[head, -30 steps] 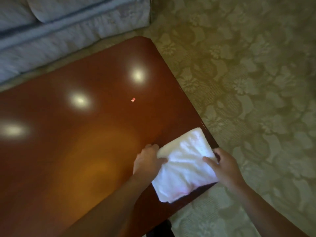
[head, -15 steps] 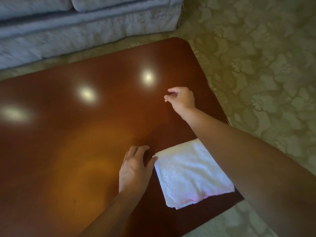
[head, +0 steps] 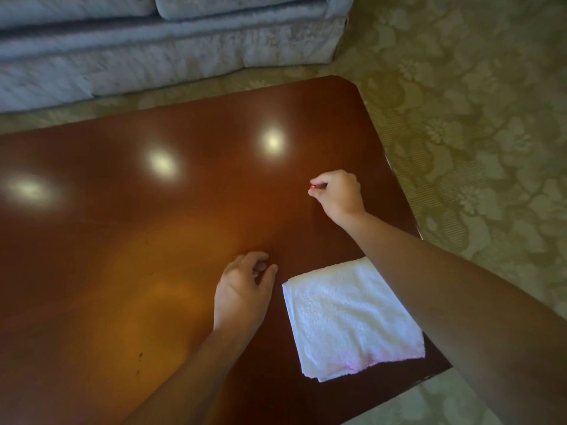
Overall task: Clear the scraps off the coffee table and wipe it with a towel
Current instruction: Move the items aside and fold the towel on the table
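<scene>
A glossy dark red-brown coffee table (head: 129, 246) fills most of the head view. A folded white towel (head: 349, 320) lies flat near the table's front right corner, with a faint pink stain at its near edge. My right hand (head: 339, 194) reaches over the table beyond the towel, fingertips pinched on a tiny red scrap (head: 312, 186). My left hand (head: 244, 289) rests on the tabletop just left of the towel, fingers loosely curled and holding nothing.
A pale blue-grey sofa (head: 159, 44) runs along the far side, with a narrow strip of floor between it and the table. Green floral carpet (head: 478, 124) lies to the right. Ceiling lights reflect as bright spots on the tabletop.
Both hands let go of the towel. My right hand reached forward to the red scrap and pinched it. My left hand moved off the towel to the tabletop beside it.
</scene>
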